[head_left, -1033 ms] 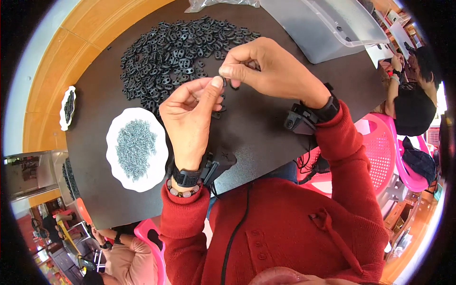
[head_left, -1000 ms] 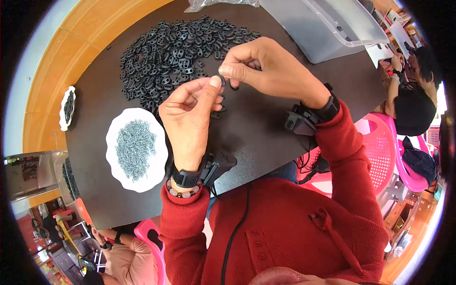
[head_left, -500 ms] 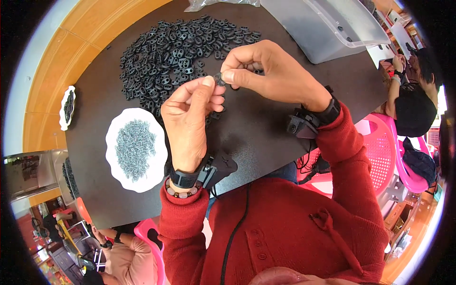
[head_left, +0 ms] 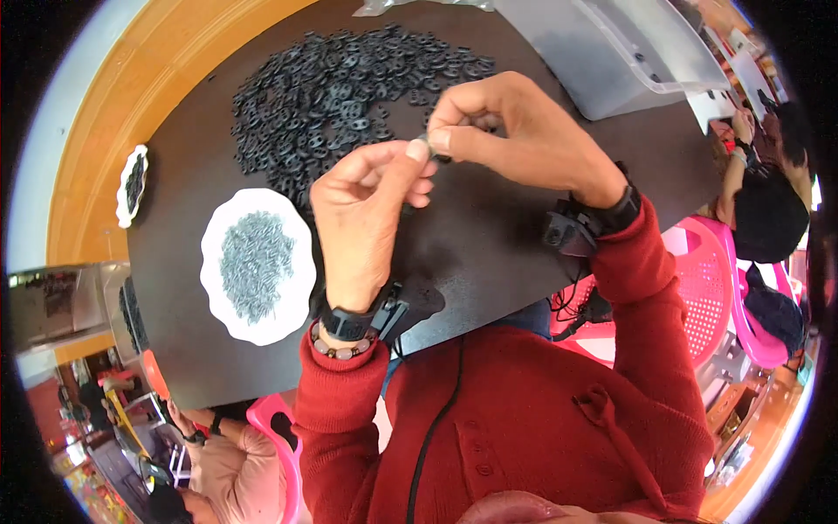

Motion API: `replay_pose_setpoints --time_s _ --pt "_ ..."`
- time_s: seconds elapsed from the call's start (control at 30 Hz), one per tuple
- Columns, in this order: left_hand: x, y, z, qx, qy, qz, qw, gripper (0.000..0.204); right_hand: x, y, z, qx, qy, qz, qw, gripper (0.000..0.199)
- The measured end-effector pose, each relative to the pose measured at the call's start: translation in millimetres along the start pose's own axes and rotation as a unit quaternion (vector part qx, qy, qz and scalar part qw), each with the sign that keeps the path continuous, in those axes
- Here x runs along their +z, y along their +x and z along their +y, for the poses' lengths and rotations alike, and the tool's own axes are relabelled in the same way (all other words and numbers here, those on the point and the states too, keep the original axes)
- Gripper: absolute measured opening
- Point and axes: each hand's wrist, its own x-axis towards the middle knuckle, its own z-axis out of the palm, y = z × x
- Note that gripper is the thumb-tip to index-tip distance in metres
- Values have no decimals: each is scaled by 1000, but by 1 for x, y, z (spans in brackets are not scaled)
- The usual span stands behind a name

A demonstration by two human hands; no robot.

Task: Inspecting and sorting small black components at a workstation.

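Above the table, my left hand (head_left: 362,210) and my right hand (head_left: 524,131) meet fingertip to fingertip. Both are closed in a pinch on one small dark plastic piece (head_left: 427,142), mostly covered by the thumbs and fingers. Just beyond my fingers spreads a big heap of small black plastic pieces (head_left: 323,92), many with two holes. To the left of my left wrist stands a white scalloped plate (head_left: 216,293), holding a pile of small silvery screws (head_left: 255,262).
A smaller white dish (head_left: 125,210) with dark bits sits at the table's far left. At the back right is a clear plastic bin (head_left: 602,96), with a plastic bag (head_left: 419,6) on the far edge. Other people sit at lower left and right, near pink chairs (head_left: 690,288).
The whole view has shifted slightly, so the table things appear a little further right. My hands stay pinched together, and less of the dark piece shows between the fingertips.
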Motion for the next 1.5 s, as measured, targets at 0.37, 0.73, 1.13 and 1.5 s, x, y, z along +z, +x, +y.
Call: replay_pose_setpoints --time_s 0.37,0.73,1.13,1.5 --pt "-26 -59 39 37 185 22 982 21 26 -11 -13 47 18 15 999 16" --pt "-174 -202 46 82 568 287 767 17 31 -24 -25 19 -9 15 1000 16" --pt "-180 -224 21 114 756 173 621 37 42 -31 -21 33 -4 -2 999 19" --pt "-197 -221 9 148 704 196 667 20 45 -27 -24 29 -5 -8 1000 18"
